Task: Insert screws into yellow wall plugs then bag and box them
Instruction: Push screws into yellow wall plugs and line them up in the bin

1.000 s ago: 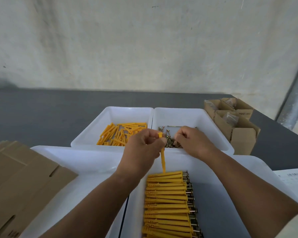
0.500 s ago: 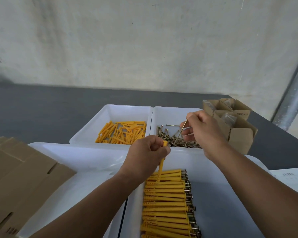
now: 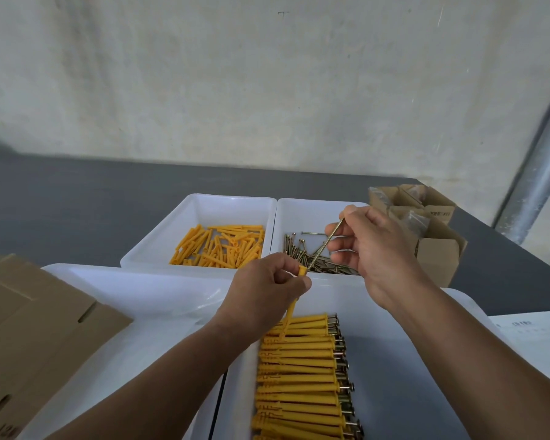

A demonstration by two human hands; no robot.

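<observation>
My left hand point(image 3: 264, 290) grips a plug point(image 3: 302, 270), right hand point(image 3: 372, 249) pinches a screw point(image 3: 326, 245); one row point(image 3: 299, 360) assembled, bagging and boxing remain.

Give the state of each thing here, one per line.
Left hand: pinching yellow plug, mouth up.
Right hand: pinching screw, tip at plug's mouth.
Finished plugs: rowed in near tray, screws inserted.
Loose plugs: jumbled, no screws.
Small boxes: open.
Cardboard blanks: flat.

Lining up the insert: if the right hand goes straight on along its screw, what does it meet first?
The plug in the left hand: the screw in the right hand points at its open end, tip about there. Depth is unclear, so it could slip past.
</observation>
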